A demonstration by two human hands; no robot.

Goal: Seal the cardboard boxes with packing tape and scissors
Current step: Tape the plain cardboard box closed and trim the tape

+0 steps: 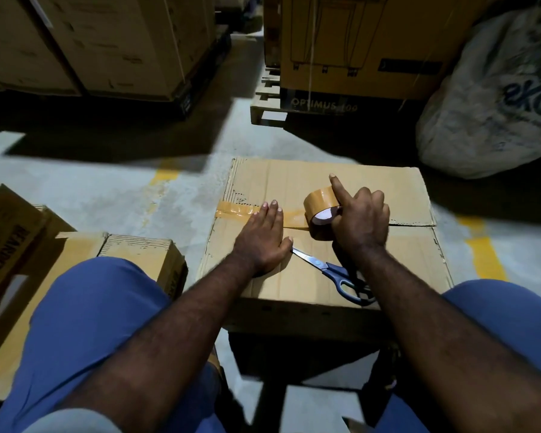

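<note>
Presently, left hand (263, 242) lies flat, pressing tape strip (235, 210) onto cardboard box (294, 179) seam by its left edge. Right hand (361, 220) grips tape roll (320, 201) mid-seam; scissors (331, 271) lie toward the near edge.

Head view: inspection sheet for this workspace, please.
Surface: box, flaps shut, seam untaped on its right part.
Job's things: roll stands on the seam, strip runs left from it and over the box edge; scissors lie on the near flap.
Clutter: smaller boxes on the floor, left.
Hands: left hand flat, pressing the strip; right hand grips the roll, forefinger out.
Cables: nothing seen.
Surroundings: floor with yellow marks; cartons on a pallet; sack, right.
</note>
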